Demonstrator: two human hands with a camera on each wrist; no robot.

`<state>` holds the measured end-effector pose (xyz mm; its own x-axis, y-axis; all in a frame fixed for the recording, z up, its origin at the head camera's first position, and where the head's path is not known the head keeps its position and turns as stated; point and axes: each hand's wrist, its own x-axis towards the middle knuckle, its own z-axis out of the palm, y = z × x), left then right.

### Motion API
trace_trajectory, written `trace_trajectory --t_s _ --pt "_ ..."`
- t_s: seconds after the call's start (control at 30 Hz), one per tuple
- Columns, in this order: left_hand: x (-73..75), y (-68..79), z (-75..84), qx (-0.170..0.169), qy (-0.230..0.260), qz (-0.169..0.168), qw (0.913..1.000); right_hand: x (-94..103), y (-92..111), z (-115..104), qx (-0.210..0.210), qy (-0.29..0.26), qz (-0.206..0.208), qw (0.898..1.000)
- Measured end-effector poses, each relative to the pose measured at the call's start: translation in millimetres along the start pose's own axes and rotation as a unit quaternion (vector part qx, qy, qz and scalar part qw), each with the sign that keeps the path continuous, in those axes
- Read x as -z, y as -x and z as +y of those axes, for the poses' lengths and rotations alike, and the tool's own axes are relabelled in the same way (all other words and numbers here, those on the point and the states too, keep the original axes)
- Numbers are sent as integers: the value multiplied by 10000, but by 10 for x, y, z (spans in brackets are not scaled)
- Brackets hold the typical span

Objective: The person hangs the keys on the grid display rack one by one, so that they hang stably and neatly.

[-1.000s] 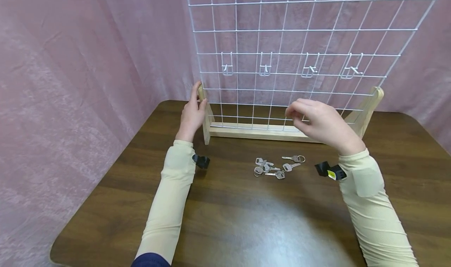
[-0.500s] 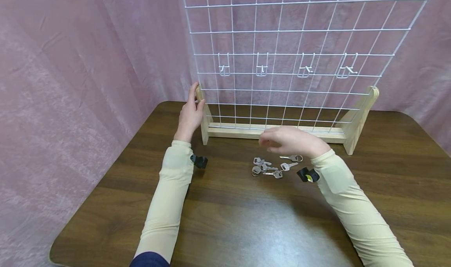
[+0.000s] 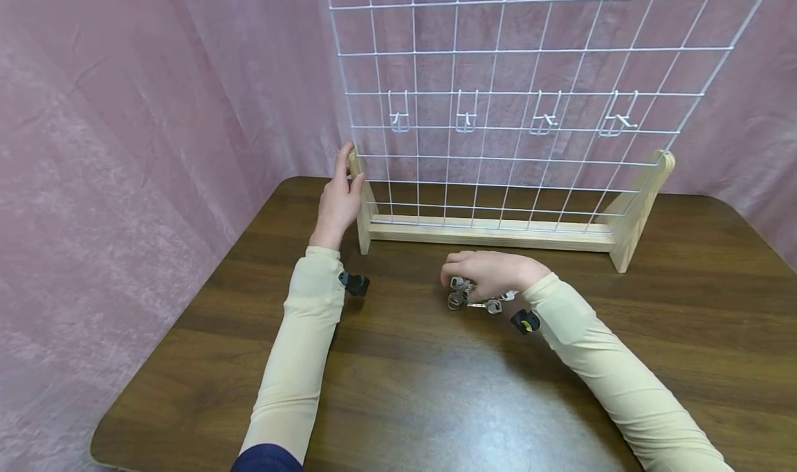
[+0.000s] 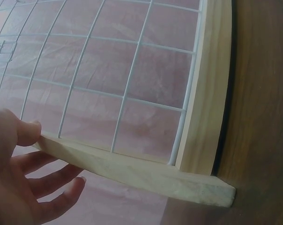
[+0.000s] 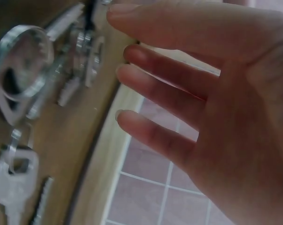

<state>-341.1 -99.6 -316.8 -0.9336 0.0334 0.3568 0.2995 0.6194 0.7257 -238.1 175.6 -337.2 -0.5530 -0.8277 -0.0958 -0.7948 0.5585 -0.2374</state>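
Note:
With thumb on one side and fingers on the other, my left hand (image 3: 338,205) holds the pale wooden side foot (image 4: 132,176) of a wire grid stand. My right hand (image 3: 492,273) is low over a small pile of metal keys (image 3: 493,307), fingers pointing down at them. In the right wrist view its thumb and three fingers are spread with nothing between them; the index finger is hidden. Beside the fingertips lie a blurred key ring (image 5: 48,61) and a key (image 5: 16,180). The hand covers part of the pile in the head view.
The white wire grid (image 3: 498,50) rises behind the keys. Several white hooks (image 3: 466,120) hang from it in a row. Its wooden base bar (image 3: 486,235) and right foot (image 3: 644,209) stand on the brown table (image 3: 398,389). A pink curtain (image 3: 156,112) surrounds the table.
My right hand has come down and leftward from in front of the grid to the keys. My left hand has stayed on the stand's side foot.

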Motion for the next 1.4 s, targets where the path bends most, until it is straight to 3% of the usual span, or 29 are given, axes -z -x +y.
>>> trace_trajectory --t_s 0.43,1.17,1.4 --pt "8 13 22 9 22 0 10000 -69 -50 -31 -376 -10 -429 9984" --pt "-12 8 16 23 15 -6 10000 -68 -50 -28 -184 117 -327 9992" --pt "-4 9 19 64 67 20 10000 -41 -66 -18 -289 318 -40 9991"
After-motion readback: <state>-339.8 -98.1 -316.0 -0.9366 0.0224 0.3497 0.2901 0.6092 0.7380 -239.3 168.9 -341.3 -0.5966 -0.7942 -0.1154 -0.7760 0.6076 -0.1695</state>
